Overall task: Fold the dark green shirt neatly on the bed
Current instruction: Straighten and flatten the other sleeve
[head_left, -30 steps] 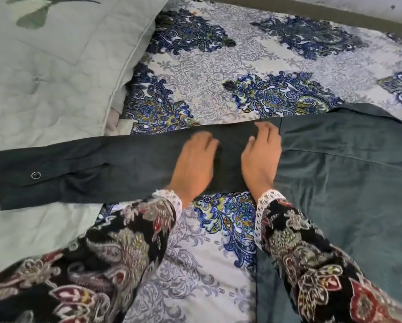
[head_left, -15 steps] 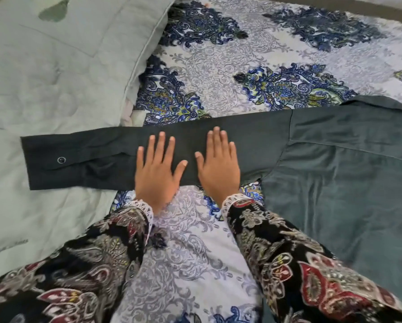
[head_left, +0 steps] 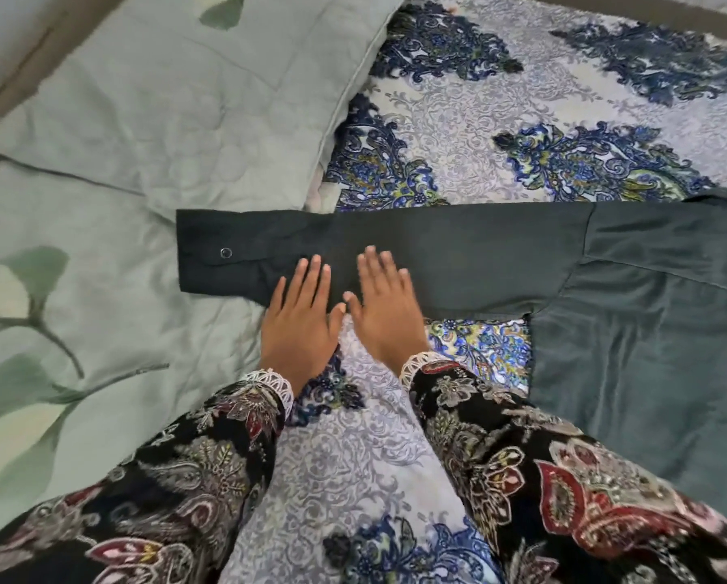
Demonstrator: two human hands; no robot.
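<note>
The dark green shirt [head_left: 648, 339] lies flat on the bed at the right, its body running off the right edge. Its long sleeve [head_left: 458, 255] stretches straight out to the left, and the cuff with a snap button [head_left: 226, 252] rests on the pale green quilt. My left hand [head_left: 300, 326] and my right hand [head_left: 385, 314] lie side by side, palms down and fingers spread, with the fingers on the sleeve's lower edge near the cuff end. Neither hand grips the cloth.
A pale green quilt with leaf prints [head_left: 100, 288] covers the left side, and a matching pillow [head_left: 210, 99] lies at the back left. The bed sheet [head_left: 501, 120] has blue floral patterns. My patterned sleeves fill the foreground.
Both hands have slid left along the sleeve, from near the shoulder seam toward the cuff, staying flat on the cloth. The sleeve lies smoother.
</note>
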